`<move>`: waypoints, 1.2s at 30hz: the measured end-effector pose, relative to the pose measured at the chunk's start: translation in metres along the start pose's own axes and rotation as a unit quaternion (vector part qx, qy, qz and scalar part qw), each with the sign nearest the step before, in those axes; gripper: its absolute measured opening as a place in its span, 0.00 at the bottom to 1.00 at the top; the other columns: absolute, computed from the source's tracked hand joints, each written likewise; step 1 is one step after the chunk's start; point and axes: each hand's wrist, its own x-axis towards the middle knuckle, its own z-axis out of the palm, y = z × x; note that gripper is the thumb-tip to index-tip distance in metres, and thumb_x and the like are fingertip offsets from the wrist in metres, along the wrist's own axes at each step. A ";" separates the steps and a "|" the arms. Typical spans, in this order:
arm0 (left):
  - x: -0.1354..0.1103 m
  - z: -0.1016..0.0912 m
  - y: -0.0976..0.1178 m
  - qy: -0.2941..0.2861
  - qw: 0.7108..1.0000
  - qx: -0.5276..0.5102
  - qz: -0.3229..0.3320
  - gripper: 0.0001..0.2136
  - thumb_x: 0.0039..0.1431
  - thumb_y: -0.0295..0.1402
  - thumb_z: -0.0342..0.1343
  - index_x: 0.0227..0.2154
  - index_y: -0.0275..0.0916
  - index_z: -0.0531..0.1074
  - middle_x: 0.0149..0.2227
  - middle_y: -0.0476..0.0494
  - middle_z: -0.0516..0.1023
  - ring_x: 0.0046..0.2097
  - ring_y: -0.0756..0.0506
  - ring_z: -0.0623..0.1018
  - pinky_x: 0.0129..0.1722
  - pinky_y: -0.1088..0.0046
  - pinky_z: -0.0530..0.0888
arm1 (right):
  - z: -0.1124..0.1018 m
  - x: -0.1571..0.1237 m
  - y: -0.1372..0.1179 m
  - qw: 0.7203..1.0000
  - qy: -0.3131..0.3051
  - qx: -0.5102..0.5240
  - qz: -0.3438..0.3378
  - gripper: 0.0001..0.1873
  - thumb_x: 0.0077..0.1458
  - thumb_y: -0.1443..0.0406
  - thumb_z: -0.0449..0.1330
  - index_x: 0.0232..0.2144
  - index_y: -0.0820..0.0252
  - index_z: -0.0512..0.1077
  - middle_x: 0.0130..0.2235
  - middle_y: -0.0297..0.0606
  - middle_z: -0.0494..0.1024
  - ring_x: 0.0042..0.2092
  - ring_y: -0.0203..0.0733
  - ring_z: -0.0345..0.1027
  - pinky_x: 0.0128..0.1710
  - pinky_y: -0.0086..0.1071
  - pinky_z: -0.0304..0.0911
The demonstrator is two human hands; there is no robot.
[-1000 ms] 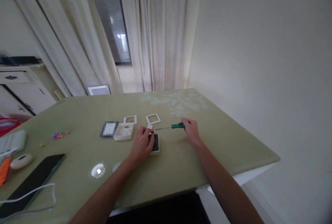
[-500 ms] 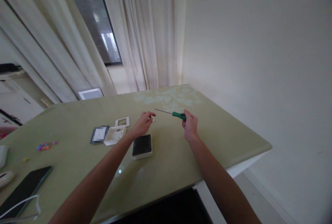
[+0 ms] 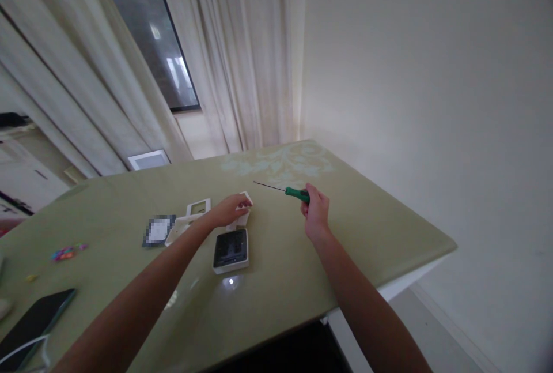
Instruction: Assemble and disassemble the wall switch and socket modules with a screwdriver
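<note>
My right hand point(image 3: 317, 211) is closed around the green handle of a screwdriver point(image 3: 297, 193). Its thin metal shaft points left, its tip in the air beyond my left hand. The fingers of my left hand point(image 3: 233, 210) are bent over a white plastic piece point(image 3: 242, 220) and appear to pinch it; part of the piece is hidden beneath them. Just nearer to me lies a small white square box point(image 3: 231, 251) with a dark inside. Left of the hand are a white frame point(image 3: 206, 204) and a white shallow housing point(image 3: 175, 231), partly covered by my forearm.
A dark card with a blurred white area point(image 3: 159, 230) lies left of the housing. Small colourful bits point(image 3: 64, 253), a black phone point(image 3: 41, 318) and a white cable point(image 3: 26, 343) are on the table point(image 3: 367, 234) at left. A wall point(image 3: 410, 102) borders the right.
My left hand has come down a little and left onto the white plastic piece, which now shows more. The screwdriver stays nearly still in my right hand. The view has shifted slightly.
</note>
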 end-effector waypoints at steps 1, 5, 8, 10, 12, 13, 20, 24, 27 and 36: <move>-0.008 -0.006 -0.003 -0.009 1.000 0.000 0.004 0.14 0.75 0.40 0.64 0.55 0.37 0.78 0.55 0.38 0.82 0.52 0.39 0.83 0.53 0.53 0.83 | 0.001 -0.001 0.000 1.000 -0.001 0.001 -0.001 0.17 0.74 0.54 0.64 0.38 0.62 0.75 0.29 0.26 0.72 0.23 0.28 0.61 0.21 0.23 0.62; -0.036 -0.019 -0.009 -0.042 0.998 -0.002 0.035 0.17 0.72 0.41 0.67 0.57 0.38 0.78 0.59 0.37 0.80 0.56 0.37 0.82 0.58 0.49 0.81 | 0.003 -0.001 0.001 1.000 -0.005 0.001 -0.002 0.18 0.74 0.53 0.64 0.37 0.62 0.75 0.28 0.25 0.72 0.22 0.29 0.61 0.22 0.24 0.62; -0.043 -0.018 -0.014 -0.050 0.997 0.000 0.051 0.18 0.71 0.41 0.67 0.57 0.39 0.78 0.61 0.36 0.79 0.60 0.35 0.80 0.62 0.46 0.78 | 0.004 -0.002 0.002 1.000 -0.008 -0.002 -0.002 0.17 0.74 0.53 0.64 0.40 0.62 0.76 0.31 0.28 0.76 0.25 0.30 0.67 0.25 0.26 0.67; -0.042 -0.015 -0.017 -0.055 0.997 0.002 0.056 0.17 0.72 0.40 0.66 0.57 0.38 0.78 0.61 0.36 0.79 0.59 0.36 0.81 0.59 0.48 0.80 | 0.004 -0.002 0.003 1.000 -0.008 -0.007 -0.001 0.16 0.74 0.53 0.65 0.42 0.62 0.76 0.33 0.30 0.77 0.27 0.32 0.69 0.27 0.27 0.69; -0.038 -0.011 -0.019 -0.057 0.997 0.005 0.060 0.16 0.73 0.40 0.66 0.57 0.38 0.78 0.60 0.37 0.80 0.58 0.36 0.82 0.58 0.50 0.81 | 0.003 -0.002 0.004 1.000 -0.006 -0.012 0.001 0.16 0.74 0.54 0.65 0.42 0.62 0.76 0.33 0.30 0.77 0.27 0.32 0.69 0.27 0.27 0.69; -0.036 -0.010 -0.020 -0.055 0.996 0.007 0.063 0.15 0.73 0.40 0.66 0.56 0.38 0.78 0.60 0.37 0.80 0.58 0.36 0.82 0.58 0.49 0.81 | 0.003 -0.002 0.005 1.000 -0.006 -0.015 0.001 0.16 0.74 0.54 0.65 0.41 0.62 0.76 0.33 0.30 0.77 0.27 0.31 0.69 0.26 0.26 0.69; -0.031 -0.002 -0.020 -0.020 0.997 0.025 0.065 0.13 0.74 0.39 0.65 0.55 0.38 0.79 0.61 0.37 0.80 0.60 0.36 0.81 0.62 0.47 0.79 | 0.002 -0.001 0.007 1.000 -0.008 -0.025 0.003 0.16 0.74 0.54 0.65 0.43 0.62 0.76 0.34 0.31 0.77 0.28 0.32 0.69 0.27 0.27 0.70; -0.030 0.000 -0.019 -0.007 0.998 0.022 0.060 0.13 0.74 0.40 0.64 0.54 0.39 0.79 0.58 0.38 0.81 0.57 0.37 0.82 0.59 0.49 0.80 | 0.003 -0.002 0.009 1.000 -0.013 -0.026 0.003 0.15 0.74 0.54 0.65 0.45 0.62 0.77 0.37 0.33 0.79 0.31 0.33 0.72 0.29 0.28 0.72; -0.030 -0.002 -0.018 -0.005 0.998 0.024 0.058 0.13 0.74 0.40 0.64 0.54 0.38 0.79 0.57 0.38 0.82 0.56 0.38 0.83 0.58 0.50 0.81 | 0.002 -0.002 0.009 1.000 -0.017 -0.024 0.000 0.15 0.74 0.54 0.65 0.45 0.62 0.77 0.36 0.32 0.78 0.30 0.33 0.71 0.29 0.28 0.71; -0.035 -0.001 -0.019 -0.001 0.998 0.044 0.035 0.12 0.75 0.40 0.64 0.54 0.38 0.79 0.56 0.38 0.82 0.54 0.39 0.83 0.57 0.52 0.82 | 0.001 -0.002 0.008 0.999 -0.020 -0.036 -0.008 0.16 0.74 0.54 0.65 0.41 0.62 0.76 0.33 0.29 0.76 0.26 0.31 0.68 0.26 0.26 0.68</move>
